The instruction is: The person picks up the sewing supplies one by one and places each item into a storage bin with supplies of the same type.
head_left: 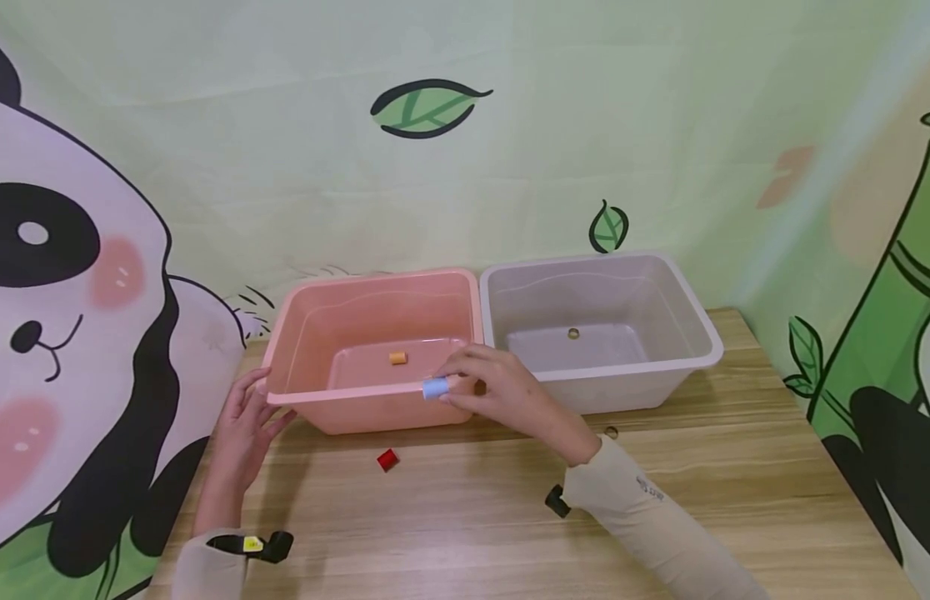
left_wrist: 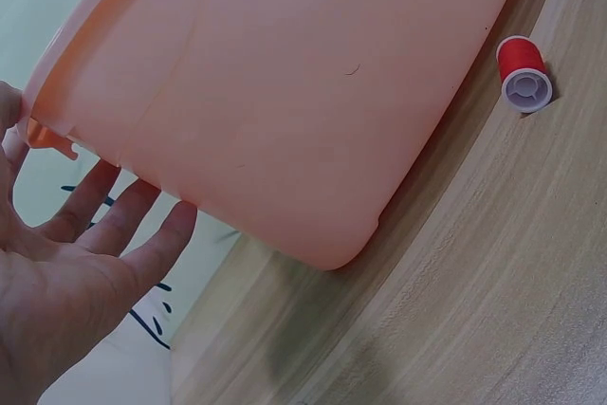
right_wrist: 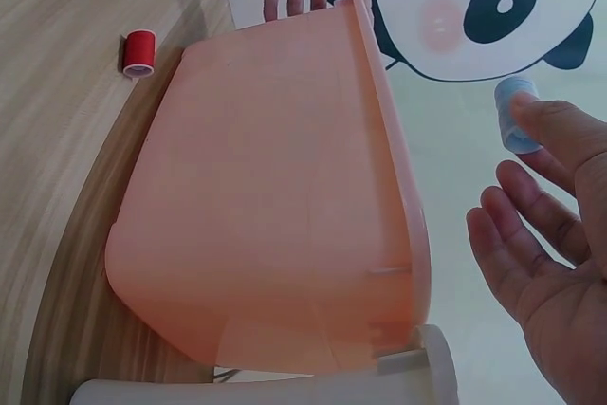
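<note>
My right hand (head_left: 495,387) pinches a light-blue thread spool (head_left: 435,387) between thumb and index finger, over the front rim of the pink bin (head_left: 390,408). In the right wrist view, the other fingers of that hand hang loosely apart below the light-blue spool (right_wrist: 517,117). At the bin's left end, my left hand (head_left: 243,425) holds the rim, with its fingers spread along the outer wall in the left wrist view. Inside the pink bin lies an orange-yellow spool (head_left: 397,358). A red thread spool (left_wrist: 524,73) lies on the table in front of the bin.
A grey bin (head_left: 600,387) stands right beside the pink one, with a small ring-like thing (head_left: 573,333) on its floor. Another small ring-like thing (head_left: 611,432) lies on the wooden table (head_left: 465,517) near my right wrist. A printed cloth (head_left: 540,183) hangs behind the bins.
</note>
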The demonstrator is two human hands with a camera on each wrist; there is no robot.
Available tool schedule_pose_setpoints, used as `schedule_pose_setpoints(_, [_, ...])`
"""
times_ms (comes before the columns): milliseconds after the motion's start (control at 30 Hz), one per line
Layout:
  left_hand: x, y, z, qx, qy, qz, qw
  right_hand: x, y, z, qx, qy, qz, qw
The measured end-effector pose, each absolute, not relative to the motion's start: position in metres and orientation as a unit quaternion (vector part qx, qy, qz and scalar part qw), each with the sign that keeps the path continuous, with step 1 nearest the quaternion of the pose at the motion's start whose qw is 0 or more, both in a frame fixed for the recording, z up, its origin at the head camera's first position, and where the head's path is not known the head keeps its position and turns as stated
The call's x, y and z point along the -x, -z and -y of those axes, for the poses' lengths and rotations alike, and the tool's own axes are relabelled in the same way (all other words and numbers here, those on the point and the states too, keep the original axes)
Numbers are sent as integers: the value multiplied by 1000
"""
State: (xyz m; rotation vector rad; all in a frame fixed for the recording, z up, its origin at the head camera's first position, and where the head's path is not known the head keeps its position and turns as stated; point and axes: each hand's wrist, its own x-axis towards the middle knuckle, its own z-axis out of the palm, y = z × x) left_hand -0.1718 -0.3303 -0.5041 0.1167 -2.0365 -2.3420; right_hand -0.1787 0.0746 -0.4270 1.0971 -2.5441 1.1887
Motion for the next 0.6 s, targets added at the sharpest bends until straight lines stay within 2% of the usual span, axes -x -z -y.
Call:
schedule_pose_setpoints(367, [172, 502, 329, -39, 746, 665, 14, 182, 421, -75, -357, -397, 842, 73])
schedule_pose_setpoints(600, [171, 505, 330, -32, 753, 657, 19, 183, 420, -75, -353, -404, 842, 58])
